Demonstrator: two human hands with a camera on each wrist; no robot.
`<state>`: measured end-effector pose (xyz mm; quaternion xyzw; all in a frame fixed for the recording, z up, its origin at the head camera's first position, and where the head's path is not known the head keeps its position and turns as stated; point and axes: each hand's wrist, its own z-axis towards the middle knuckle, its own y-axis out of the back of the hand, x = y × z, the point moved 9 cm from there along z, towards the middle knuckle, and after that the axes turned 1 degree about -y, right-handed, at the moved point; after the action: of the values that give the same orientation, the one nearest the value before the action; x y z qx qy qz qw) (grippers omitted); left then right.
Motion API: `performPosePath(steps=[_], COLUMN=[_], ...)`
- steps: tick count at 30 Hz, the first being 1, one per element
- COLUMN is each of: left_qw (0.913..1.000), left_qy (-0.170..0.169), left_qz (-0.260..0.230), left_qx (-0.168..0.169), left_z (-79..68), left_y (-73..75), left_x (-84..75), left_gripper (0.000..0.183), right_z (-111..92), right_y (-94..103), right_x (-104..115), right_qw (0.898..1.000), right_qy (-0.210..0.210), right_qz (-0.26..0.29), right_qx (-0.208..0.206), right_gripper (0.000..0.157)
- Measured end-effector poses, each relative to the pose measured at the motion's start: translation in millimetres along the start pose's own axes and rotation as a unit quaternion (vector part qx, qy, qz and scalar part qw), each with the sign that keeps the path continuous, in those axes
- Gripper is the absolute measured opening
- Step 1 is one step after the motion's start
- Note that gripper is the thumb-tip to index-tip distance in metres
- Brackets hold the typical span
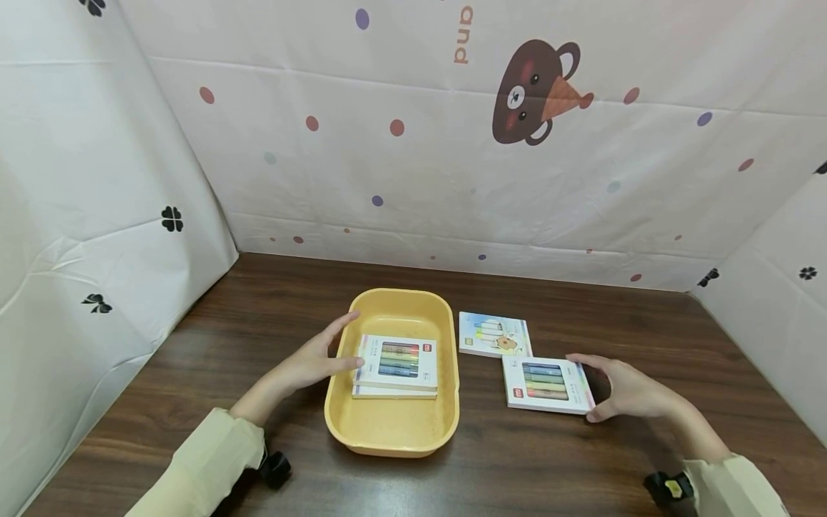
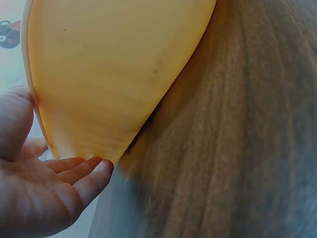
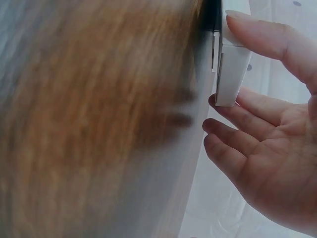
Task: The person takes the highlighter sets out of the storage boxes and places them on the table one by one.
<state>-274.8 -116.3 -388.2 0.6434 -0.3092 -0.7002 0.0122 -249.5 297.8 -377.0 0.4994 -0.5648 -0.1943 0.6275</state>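
Note:
My left hand (image 1: 310, 362) holds the left rim of a yellow plastic basin (image 1: 394, 427), the thumb over the edge and the fingers (image 2: 93, 181) against the outer wall. Inside the basin, a white box of colored markers (image 1: 370, 362) with a window lies on another white box (image 1: 394, 393), which is mostly covered. To the right, my right hand (image 1: 629, 391) grips the right end of a similar marker box (image 1: 513, 384), thumb on the near edge and fingers on the far one. In the right wrist view that white box (image 3: 233, 74) sits between thumb and fingers.
Just behind the held box lies a white box with a bear and marker picture (image 1: 494, 335), right of the basin. The dark wooden table (image 1: 271, 287) meets a patterned white cloth (image 1: 426, 165) at the back and sides.

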Motion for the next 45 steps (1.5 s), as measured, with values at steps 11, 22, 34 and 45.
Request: performPosePath(steps=[11, 22, 34, 45], left_qw=[0.9999, 1.0, 0.9997, 0.9997], left_qy=[0.013, 0.009, 0.023, 0.024], left_qz=[-0.005, -0.001, 0.001, -0.006], left_qx=[-0.002, -0.002, -0.002, 0.0], left_z=[0.2, 1.0, 0.1, -0.4], left_y=[-0.9, -0.9, -0.5, -0.7], left_x=[3.8, 3.0, 4.4, 4.3], left_gripper=[0.082, 0.082, 0.083, 0.082], right_z=[-0.1, 1.5, 4.0, 3.8], right_y=[-0.7, -1.5, -2.7, -3.0], right_x=[0.1, 1.4, -3.1, -1.3], right_qw=[1.0, 1.0, 0.999, 0.999], right_qy=[0.011, 0.015, 0.013, 0.021], right_qz=[-0.012, -0.008, -0.025, -0.041], right_qx=[0.003, 0.018, 0.02, 0.021], right_gripper=[0.091, 0.092, 0.093, 0.092])
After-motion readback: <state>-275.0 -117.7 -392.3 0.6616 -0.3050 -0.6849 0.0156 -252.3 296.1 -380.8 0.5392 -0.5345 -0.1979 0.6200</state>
